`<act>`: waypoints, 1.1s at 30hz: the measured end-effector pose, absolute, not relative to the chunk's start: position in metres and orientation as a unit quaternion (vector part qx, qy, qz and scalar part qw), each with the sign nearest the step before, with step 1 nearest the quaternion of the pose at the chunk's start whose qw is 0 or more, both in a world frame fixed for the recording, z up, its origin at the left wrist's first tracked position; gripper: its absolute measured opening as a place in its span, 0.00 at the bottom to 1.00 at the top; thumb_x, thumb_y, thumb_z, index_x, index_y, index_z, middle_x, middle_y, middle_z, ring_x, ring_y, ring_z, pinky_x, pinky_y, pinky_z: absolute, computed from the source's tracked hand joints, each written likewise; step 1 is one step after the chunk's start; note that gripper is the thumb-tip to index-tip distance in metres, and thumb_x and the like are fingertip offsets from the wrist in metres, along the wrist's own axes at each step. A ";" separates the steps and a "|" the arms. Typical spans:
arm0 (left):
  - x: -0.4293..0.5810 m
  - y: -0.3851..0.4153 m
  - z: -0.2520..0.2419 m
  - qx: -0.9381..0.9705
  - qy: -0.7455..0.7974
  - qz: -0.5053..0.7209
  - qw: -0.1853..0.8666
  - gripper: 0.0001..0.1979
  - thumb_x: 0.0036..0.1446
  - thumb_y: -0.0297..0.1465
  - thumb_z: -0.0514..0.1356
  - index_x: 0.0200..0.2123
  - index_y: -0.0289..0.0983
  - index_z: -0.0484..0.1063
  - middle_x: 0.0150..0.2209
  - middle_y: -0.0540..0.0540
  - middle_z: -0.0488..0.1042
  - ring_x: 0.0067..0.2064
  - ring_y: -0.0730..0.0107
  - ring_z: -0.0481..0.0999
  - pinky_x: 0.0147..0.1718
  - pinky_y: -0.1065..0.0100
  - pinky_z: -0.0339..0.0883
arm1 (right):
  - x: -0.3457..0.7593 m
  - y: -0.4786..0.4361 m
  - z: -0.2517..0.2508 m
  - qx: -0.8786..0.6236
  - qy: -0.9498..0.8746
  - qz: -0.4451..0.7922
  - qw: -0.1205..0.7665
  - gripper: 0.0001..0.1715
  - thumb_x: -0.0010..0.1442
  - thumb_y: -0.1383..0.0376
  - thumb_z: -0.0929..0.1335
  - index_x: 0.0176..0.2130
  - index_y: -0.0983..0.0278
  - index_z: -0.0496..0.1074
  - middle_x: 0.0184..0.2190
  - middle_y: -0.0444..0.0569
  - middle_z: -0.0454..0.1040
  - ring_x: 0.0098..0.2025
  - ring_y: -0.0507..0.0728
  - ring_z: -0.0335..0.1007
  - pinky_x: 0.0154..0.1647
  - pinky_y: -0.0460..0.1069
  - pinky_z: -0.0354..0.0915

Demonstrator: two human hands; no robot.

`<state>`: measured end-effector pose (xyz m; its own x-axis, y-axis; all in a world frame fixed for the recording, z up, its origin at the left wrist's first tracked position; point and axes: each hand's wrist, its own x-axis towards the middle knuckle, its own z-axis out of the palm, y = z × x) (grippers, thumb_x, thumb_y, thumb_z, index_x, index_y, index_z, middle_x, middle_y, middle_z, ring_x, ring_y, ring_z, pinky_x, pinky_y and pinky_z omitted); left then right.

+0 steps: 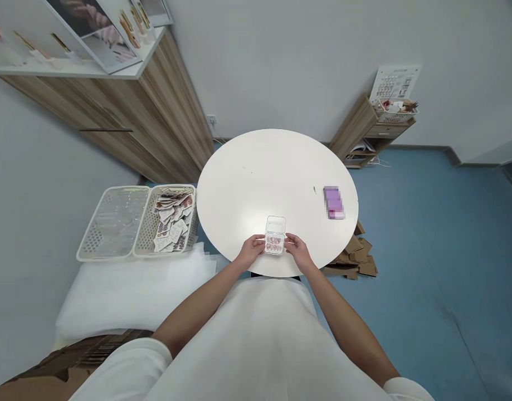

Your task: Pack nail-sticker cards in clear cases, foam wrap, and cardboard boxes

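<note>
Between the left hand (250,250) and right hand (298,250), both gripping its sides, lies the open clear case (274,238).

Between the left hand (250,250) and the right hand (300,252), the small clear plastic case (274,244) shows pink and dark red pieces inside. The round counter (259,172) under it is plain white. Right of the right hand lies a purple rectangular block (333,201), and lower down, brown cardboard scraps (358,259) on the blue floor (427,234). Left of the left hand stand cream perforated plastic baskets (113,223), one holding white printed cards (172,223) marked pink and brown.
</note>
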<state>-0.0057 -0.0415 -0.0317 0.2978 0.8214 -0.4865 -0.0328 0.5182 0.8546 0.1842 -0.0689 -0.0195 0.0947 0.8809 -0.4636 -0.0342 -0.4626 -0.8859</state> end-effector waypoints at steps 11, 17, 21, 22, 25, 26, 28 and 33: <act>-0.027 -0.041 -0.009 0.399 0.457 0.294 0.739 0.19 0.45 0.31 0.63 0.43 0.36 0.66 0.35 0.45 0.72 0.35 0.73 0.72 0.37 0.66 0.66 | 0.175 -0.045 -0.001 -0.561 -0.315 0.635 0.427 0.23 0.47 0.57 0.68 0.43 0.61 0.67 0.43 0.51 0.71 0.40 0.54 0.69 0.39 0.51 0.65; -0.028 -0.039 -0.007 0.352 0.442 0.294 0.770 0.20 0.43 0.31 0.64 0.42 0.36 0.67 0.35 0.44 0.73 0.35 0.74 0.72 0.37 0.67 0.66 | 0.175 -0.042 0.007 -0.564 -0.349 0.622 0.416 0.20 0.50 0.58 0.66 0.44 0.59 0.65 0.46 0.50 0.69 0.40 0.54 0.69 0.39 0.51 0.66; -0.027 -0.038 -0.006 0.324 0.440 0.297 0.783 0.19 0.44 0.30 0.64 0.42 0.36 0.67 0.37 0.44 0.73 0.35 0.74 0.73 0.37 0.69 0.67 | 0.177 -0.044 0.015 -0.556 -0.344 0.634 0.413 0.17 0.52 0.57 0.64 0.43 0.57 0.66 0.48 0.48 0.67 0.40 0.53 0.69 0.38 0.52 0.67; -0.026 -0.037 -0.006 0.315 0.435 0.301 0.788 0.19 0.44 0.29 0.64 0.42 0.36 0.67 0.37 0.44 0.73 0.35 0.75 0.73 0.37 0.69 0.67 | 0.177 -0.046 0.017 -0.547 -0.339 0.640 0.420 0.16 0.52 0.57 0.64 0.42 0.57 0.66 0.48 0.48 0.67 0.40 0.54 0.69 0.38 0.52 0.67; -0.025 -0.038 -0.007 0.284 0.419 0.316 0.802 0.19 0.45 0.28 0.64 0.42 0.36 0.67 0.36 0.44 0.73 0.34 0.76 0.73 0.37 0.70 0.67 | 0.176 -0.050 0.025 -0.516 -0.324 0.659 0.440 0.15 0.52 0.57 0.64 0.39 0.59 0.68 0.49 0.49 0.67 0.41 0.56 0.69 0.38 0.54 0.67; -0.024 -0.038 -0.008 0.275 0.414 0.319 0.807 0.19 0.45 0.28 0.64 0.42 0.36 0.67 0.36 0.44 0.73 0.34 0.76 0.73 0.37 0.71 0.66 | 0.175 -0.052 0.027 -0.507 -0.318 0.665 0.447 0.15 0.52 0.56 0.63 0.39 0.59 0.69 0.49 0.49 0.67 0.42 0.57 0.69 0.39 0.54 0.67; -0.023 -0.039 -0.009 0.259 0.412 0.323 0.811 0.19 0.45 0.27 0.64 0.42 0.36 0.67 0.37 0.44 0.73 0.35 0.76 0.73 0.37 0.71 0.66 | 0.174 -0.056 0.029 -0.491 -0.300 0.675 0.461 0.17 0.53 0.55 0.63 0.40 0.60 0.69 0.50 0.50 0.66 0.43 0.58 0.68 0.40 0.55 0.66; -0.020 -0.041 -0.010 0.232 0.417 0.332 0.814 0.18 0.44 0.27 0.64 0.42 0.36 0.68 0.37 0.44 0.73 0.35 0.76 0.73 0.38 0.71 0.66 | 0.174 -0.064 0.025 -0.460 -0.253 0.699 0.485 0.20 0.53 0.51 0.62 0.39 0.59 0.70 0.49 0.48 0.66 0.46 0.58 0.66 0.44 0.54 0.65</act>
<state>-0.0199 -0.0413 -0.0097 0.4322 0.7333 -0.5249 -0.3466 0.6724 0.6540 0.1739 -0.0638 0.0249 -0.1065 0.9116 -0.3970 -0.4462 -0.4006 -0.8002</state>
